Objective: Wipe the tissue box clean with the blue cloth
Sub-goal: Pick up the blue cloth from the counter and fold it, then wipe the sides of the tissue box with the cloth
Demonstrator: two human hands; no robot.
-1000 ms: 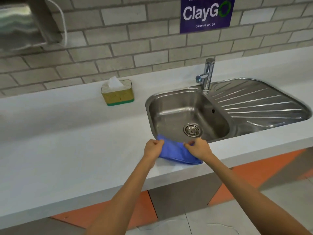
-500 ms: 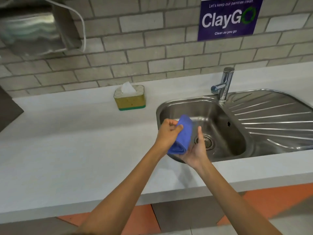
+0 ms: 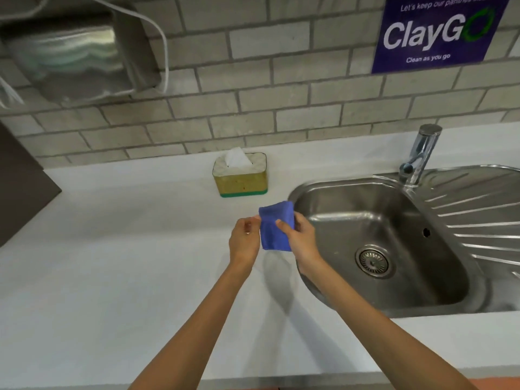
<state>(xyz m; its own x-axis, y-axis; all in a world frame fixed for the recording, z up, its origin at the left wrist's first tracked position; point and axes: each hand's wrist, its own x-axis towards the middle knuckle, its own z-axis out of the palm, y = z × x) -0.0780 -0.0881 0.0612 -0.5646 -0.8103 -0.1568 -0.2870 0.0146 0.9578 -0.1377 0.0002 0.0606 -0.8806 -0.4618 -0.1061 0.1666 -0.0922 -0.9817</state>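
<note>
The tissue box (image 3: 241, 180) is yellow with a green base and a white tissue sticking out of its top. It stands on the white counter (image 3: 112, 249) near the brick wall. The blue cloth (image 3: 274, 237) is folded small and held above the counter, a short way in front of the box. My right hand (image 3: 302, 240) grips the cloth with the thumb across its front. My left hand (image 3: 244, 243) pinches the cloth's left edge with its fingertips.
A steel sink (image 3: 388, 243) with a drain and a ribbed drainboard lies just right of my hands, with a chrome tap (image 3: 419, 156) behind it. A steel dispenser (image 3: 76, 52) hangs on the wall at upper left. A dark panel (image 3: 19, 187) juts in at the left edge.
Both hands lifted the cloth off the counter's front edge, folded it smaller and carried it forward and left toward the tissue box. The view has moved closer to the counter.
</note>
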